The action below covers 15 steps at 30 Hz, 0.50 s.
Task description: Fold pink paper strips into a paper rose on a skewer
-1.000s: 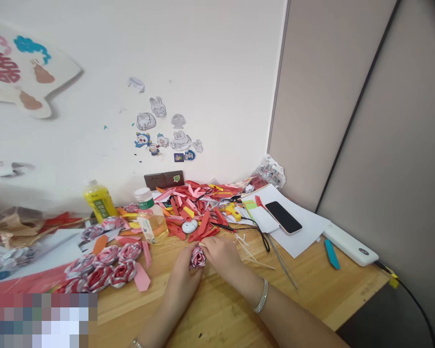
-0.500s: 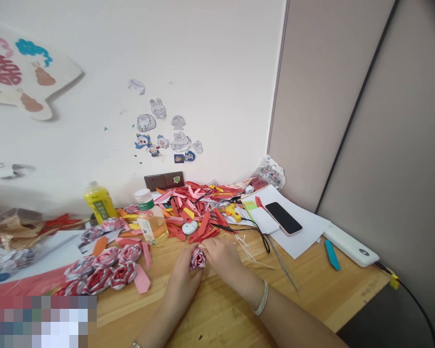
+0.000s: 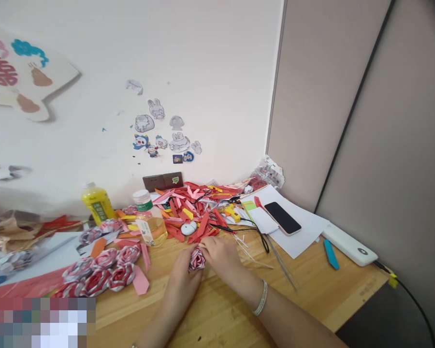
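Observation:
A small red-and-white paper rose (image 3: 196, 258) sits between both my hands just above the wooden table (image 3: 311, 290). My left hand (image 3: 183, 273) cups it from the left with curled fingers. My right hand (image 3: 221, 256), a silver bracelet on its wrist, pinches the rose's top right edge. Several finished paper roses (image 3: 101, 270) lie in a cluster to the left. A heap of red, pink and yellow paper strips (image 3: 195, 208) is piled right behind my hands.
A yellow bottle (image 3: 96, 203) and a clear bottle of yellowish liquid (image 3: 148, 220) stand at the back left. A phone (image 3: 282, 217) lies on white sheets at the right, near a teal tool (image 3: 329, 253) and a white power bank (image 3: 350, 243). Thin wires (image 3: 281, 261) lie beside my right hand.
My hands stay on the rose with only tiny finger shifts. The view has drifted slightly, so everything sits a little lower-left.

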Motion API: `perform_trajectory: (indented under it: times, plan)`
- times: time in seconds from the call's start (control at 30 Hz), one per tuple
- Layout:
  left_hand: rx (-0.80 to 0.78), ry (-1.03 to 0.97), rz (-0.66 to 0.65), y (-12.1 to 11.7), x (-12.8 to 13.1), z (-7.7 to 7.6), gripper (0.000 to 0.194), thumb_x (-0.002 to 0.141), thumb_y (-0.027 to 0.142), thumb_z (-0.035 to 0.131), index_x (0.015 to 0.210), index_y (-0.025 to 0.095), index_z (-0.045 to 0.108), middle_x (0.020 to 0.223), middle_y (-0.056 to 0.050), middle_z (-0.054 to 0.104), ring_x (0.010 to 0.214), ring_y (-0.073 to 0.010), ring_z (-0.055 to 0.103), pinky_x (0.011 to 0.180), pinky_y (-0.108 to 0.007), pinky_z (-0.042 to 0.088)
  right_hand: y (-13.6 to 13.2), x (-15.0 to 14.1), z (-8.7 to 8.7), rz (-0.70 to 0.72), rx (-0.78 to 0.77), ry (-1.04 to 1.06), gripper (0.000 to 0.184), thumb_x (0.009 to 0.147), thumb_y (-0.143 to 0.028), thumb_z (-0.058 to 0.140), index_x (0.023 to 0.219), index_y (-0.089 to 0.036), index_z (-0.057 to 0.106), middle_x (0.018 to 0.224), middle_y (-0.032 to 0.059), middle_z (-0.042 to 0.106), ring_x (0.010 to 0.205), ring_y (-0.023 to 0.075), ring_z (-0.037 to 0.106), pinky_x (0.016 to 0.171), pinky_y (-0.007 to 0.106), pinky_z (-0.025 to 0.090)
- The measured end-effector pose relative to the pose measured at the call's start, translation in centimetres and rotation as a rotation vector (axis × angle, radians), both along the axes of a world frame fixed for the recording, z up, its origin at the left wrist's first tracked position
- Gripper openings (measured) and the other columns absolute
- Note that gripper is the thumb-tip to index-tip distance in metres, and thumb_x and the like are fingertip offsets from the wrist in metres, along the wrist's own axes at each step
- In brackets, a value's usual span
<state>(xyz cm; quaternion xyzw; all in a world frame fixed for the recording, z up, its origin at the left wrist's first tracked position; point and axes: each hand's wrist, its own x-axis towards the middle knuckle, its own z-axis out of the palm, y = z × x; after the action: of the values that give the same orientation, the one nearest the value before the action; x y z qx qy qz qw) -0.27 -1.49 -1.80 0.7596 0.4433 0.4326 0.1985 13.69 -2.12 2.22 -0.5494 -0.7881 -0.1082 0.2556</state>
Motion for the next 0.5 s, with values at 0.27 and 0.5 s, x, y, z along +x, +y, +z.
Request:
perform_trajectory:
  times: [0.27,0.5]
  plan:
    - [-0.005,0.004,-0.021,0.19,-0.03,-0.31,0.047,0.067,0.010,0.048,0.113,0.016,0.048,0.109,-0.010,0.061,0.103,-0.0250,0.057,0.086,-0.041,0.046,0.20,-0.10,-0.22,0.031,-0.011,-0.051,0.014,0.088,-0.016,0.047,0.079,-0.014,0.058,0.072,0.0054,0.066,0.065,0.0169,0.061,0.052,0.024,0.038]
    - [-0.012,0.005,-0.025,-0.09,0.06,0.20,0.044,0.067,0.010,0.048,0.111,0.015,0.049,0.106,-0.010,0.061,0.101,-0.0248,0.058,0.087,-0.041,0.045,0.52,0.07,-0.75,0.081,-0.004,-0.063,0.014,0.087,-0.014,0.046,0.082,-0.014,0.059,0.073,0.0055,0.066,0.063,0.0166,0.060,0.051,0.024,0.037]
